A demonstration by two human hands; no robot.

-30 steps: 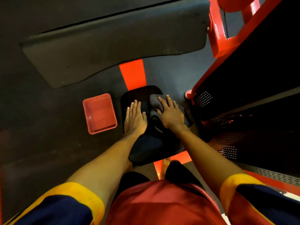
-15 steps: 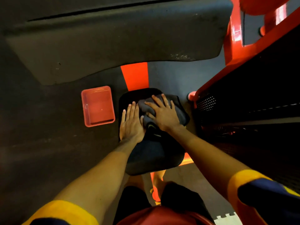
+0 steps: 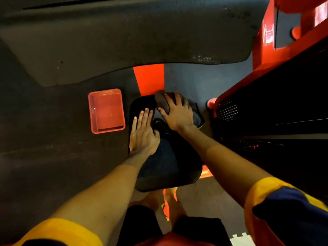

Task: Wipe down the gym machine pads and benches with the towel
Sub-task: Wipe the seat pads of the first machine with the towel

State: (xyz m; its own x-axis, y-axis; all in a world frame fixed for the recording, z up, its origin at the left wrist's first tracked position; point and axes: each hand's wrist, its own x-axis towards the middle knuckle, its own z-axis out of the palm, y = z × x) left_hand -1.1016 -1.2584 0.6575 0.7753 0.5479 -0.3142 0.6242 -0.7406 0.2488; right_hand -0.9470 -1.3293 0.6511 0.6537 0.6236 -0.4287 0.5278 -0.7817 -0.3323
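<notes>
1. The towel [image 3: 196, 115] lies on the seat pad's [image 3: 166, 167] far end, under the right hand [image 3: 178, 115].
2. The left hand [image 3: 143, 134] rests on the seat pad, left of the towel.
3. A tray [image 3: 106, 110] sits on the floor [image 3: 44, 157], left of the seat pad.

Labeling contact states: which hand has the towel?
The right hand: it presses on the dark towel at the far end of the seat pad. The left hand lies flat on the bare pad beside it, with no cloth underneath.

**Padded bench, dark floor**

The black padded bench [image 3: 165, 167] carries a dark towel [image 3: 197, 116] at its far end and a left hand [image 3: 143, 134] lying flat. On the floor [image 3: 53, 148] just left of the bench sits a red tray [image 3: 106, 112].
</notes>
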